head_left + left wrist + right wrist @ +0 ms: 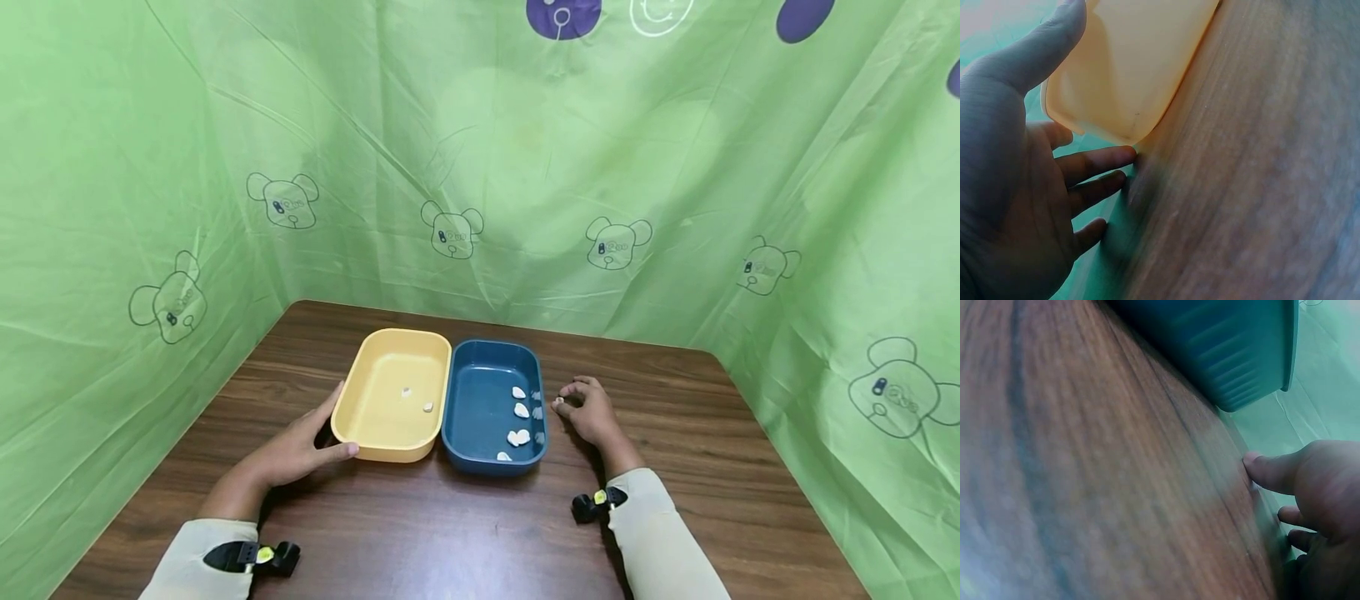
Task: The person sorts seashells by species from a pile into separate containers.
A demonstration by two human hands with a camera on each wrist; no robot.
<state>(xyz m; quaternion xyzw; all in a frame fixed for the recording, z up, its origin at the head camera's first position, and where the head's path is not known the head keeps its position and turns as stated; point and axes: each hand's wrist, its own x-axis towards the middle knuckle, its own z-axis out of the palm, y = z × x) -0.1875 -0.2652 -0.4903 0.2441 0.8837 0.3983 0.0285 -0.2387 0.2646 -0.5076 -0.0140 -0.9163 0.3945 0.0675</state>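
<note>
My left hand [300, 446] is at the near left corner of a yellow bin [392, 454]. Its thumb lies on the near rim, and its fairly straight fingers rest along the left outer wall. Two small white stones [428, 407] lie on the yellow bin's floor. Just right of the blue bin [491, 468], my right hand [594, 412] pinches a small white stone [558, 401] between thumb and fingers, low over the table. This stone cannot be made out in the right wrist view. Several larger, shell-like white pieces [521, 410] lie along the blue bin's right side.
Both bins stand side by side on a brown wood-grain table [450, 533]. A green curtain [525, 150] with bear outlines encloses its back and sides. Small black cameras [285, 558] are strapped to both wrists over pale sleeves.
</note>
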